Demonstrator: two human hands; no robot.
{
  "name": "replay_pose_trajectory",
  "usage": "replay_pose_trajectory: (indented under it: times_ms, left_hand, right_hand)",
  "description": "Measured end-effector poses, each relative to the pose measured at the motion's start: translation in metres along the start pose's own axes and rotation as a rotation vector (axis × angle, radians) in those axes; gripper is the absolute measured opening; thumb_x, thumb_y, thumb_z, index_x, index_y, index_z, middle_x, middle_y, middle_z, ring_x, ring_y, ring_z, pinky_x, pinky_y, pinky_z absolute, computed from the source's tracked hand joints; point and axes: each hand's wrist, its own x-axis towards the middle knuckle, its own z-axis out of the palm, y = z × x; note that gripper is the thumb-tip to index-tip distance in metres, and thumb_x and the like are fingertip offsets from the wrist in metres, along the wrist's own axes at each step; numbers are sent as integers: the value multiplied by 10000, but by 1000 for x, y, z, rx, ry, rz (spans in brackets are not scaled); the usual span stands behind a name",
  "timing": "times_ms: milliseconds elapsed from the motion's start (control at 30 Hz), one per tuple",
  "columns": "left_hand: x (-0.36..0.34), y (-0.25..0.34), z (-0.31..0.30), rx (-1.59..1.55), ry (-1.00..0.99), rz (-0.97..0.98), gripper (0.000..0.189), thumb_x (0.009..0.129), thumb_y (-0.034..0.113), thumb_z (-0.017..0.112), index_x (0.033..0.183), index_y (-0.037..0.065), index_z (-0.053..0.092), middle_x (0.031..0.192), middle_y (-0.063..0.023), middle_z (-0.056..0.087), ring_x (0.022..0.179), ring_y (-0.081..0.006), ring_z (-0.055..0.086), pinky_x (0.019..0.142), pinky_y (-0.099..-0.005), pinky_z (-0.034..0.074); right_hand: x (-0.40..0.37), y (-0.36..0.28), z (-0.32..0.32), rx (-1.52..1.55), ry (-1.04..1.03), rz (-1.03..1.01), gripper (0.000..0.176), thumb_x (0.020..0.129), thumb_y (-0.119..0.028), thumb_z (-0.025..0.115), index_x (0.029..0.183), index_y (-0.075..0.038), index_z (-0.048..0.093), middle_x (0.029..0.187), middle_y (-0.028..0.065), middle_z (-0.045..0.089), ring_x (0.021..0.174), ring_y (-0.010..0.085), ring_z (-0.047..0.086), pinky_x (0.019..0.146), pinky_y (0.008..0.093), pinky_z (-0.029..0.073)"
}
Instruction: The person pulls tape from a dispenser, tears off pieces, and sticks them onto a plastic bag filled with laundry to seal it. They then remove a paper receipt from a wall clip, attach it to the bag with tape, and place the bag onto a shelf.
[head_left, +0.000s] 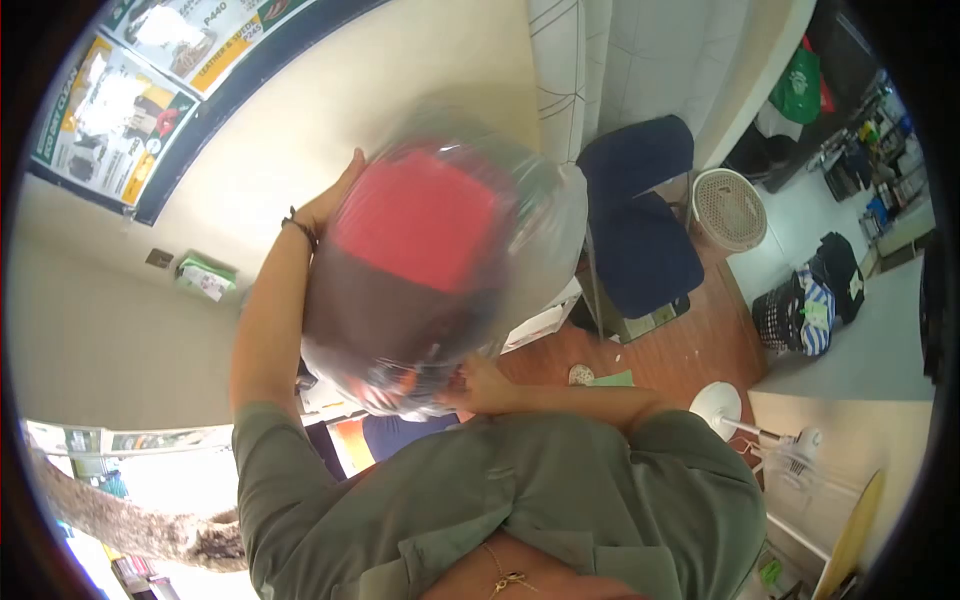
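A large clear plastic bag (410, 250) with red and dark folded cloth inside is held up in front of the chest, blurred by motion. My left hand (335, 200) lies against the bag's upper left side, its thumb raised and its other fingers hidden behind the plastic. At the bag's lower end, my right hand (480, 385) is closed on the gathered plastic. A dark bracelet circles the left wrist.
A dark blue chair (645, 250) stands right of the bag, beside a lidded beige basket (729, 210). Farther right are a black basket (780, 315) with striped cloth and a white fan (716, 408). Posters (110, 120) hang at the upper left.
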Motion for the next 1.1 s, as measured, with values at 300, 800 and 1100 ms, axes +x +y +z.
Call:
replay_pose_trajectory:
  times_ms: [300, 800, 1100]
  left_hand:
    - [18, 32, 10, 866, 572, 333, 674, 906, 587, 504, 1286, 33, 560, 1167, -258, 629, 1104, -382, 597, 963, -409, 441]
    - [-40, 12, 194, 1448, 497, 810, 766, 619, 285, 824, 1318, 154, 541, 1416, -140, 454, 1336, -371, 379, 1073, -586, 283]
    - [69, 30, 257, 1945, 533, 476, 263, 781, 244, 654, 1004, 111, 698, 1034, -101, 675, 1137, -307, 548, 978, -503, 356]
  right_hand:
    - [137, 15, 55, -105, -198, -255, 576, 936, -298, 601, 1391, 3, 416, 1310, 173, 571, 1176, 269, 578, 969, 381, 453]
    - [0, 6, -208, -407, 899, -552, 458, 719, -42, 695, 1163, -40, 584, 933, 91, 639, 801, 286, 619, 726, 358, 488]
    - [46, -10, -239, -425, 799, -323, 250, 686, -35, 665, 926, 2, 607, 840, 203, 652, 758, 360, 641, 691, 391, 499]
